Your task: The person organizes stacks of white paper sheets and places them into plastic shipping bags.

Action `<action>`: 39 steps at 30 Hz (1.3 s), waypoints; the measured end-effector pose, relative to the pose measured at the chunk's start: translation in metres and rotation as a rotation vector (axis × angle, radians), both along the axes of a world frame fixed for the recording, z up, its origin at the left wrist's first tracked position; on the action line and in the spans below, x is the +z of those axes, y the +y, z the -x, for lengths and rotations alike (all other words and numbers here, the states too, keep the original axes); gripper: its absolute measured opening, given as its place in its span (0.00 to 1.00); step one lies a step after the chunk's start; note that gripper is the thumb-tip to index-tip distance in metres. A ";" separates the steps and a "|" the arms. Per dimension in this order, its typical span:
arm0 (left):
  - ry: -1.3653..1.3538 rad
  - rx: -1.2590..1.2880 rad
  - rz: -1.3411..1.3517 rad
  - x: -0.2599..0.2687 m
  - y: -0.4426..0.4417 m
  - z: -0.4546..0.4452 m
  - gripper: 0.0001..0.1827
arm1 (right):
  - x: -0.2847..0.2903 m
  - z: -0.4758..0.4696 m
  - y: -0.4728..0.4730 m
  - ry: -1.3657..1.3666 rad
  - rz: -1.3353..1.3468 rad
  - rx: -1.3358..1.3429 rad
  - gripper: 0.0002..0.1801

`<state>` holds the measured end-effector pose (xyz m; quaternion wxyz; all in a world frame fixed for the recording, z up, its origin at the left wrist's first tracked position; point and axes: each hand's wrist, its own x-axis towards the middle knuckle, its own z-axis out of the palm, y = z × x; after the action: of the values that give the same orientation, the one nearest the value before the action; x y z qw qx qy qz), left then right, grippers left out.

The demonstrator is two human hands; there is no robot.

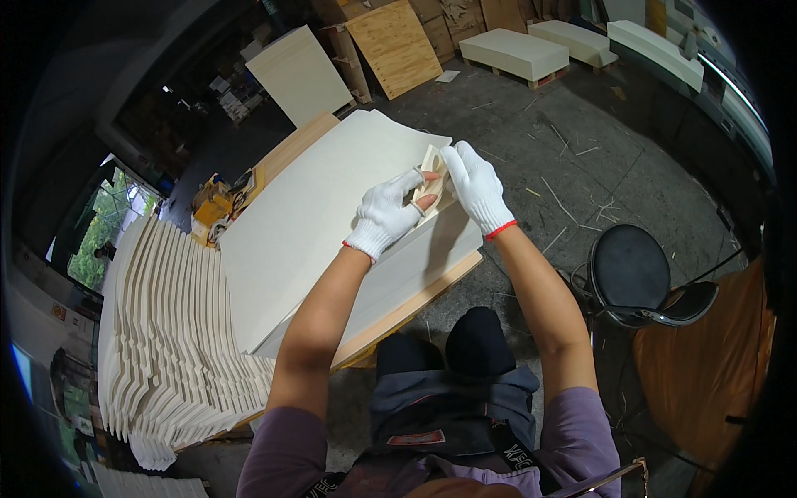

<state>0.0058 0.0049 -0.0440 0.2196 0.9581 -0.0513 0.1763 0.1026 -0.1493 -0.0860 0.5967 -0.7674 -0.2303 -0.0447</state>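
Note:
A large stack of off-white paper or board sheets [311, 211] lies before me, its near side facing my knees. At its right-hand corner, several sheets [439, 187] are bent up into a curl between my hands. My left hand [387, 208], in a white knit glove with bare thumb and fingertip, grips the edge of these curled sheets. My right hand [477, 185], in a white glove with a red cuff, holds the corner side of the same sheets; its fingertips are partly hidden.
Fanned-out sheets [168, 336] stand to the left. A yellow box [212, 202] with small items sits beyond the stack. A black stool [630, 267] is at the right. Paper scraps [603, 208] litter the floor. Farther off are pallet stacks [517, 53] and a plywood panel [395, 46].

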 end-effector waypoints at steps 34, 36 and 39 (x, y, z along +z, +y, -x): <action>-0.043 0.062 -0.372 -0.006 -0.004 0.023 0.19 | -0.005 -0.004 -0.037 -0.393 0.594 -0.044 0.24; 0.004 0.100 -0.361 -0.004 -0.003 0.007 0.17 | -0.001 -0.005 -0.038 -0.434 0.619 -0.022 0.25; -0.021 0.129 -0.352 -0.008 0.005 -0.018 0.16 | 0.006 -0.010 -0.036 -0.581 0.629 -0.004 0.26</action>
<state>0.0243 0.0097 -0.0523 0.0360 0.9812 -0.0221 0.1882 0.1125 -0.1858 -0.0805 0.2438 -0.8680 -0.3897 -0.1879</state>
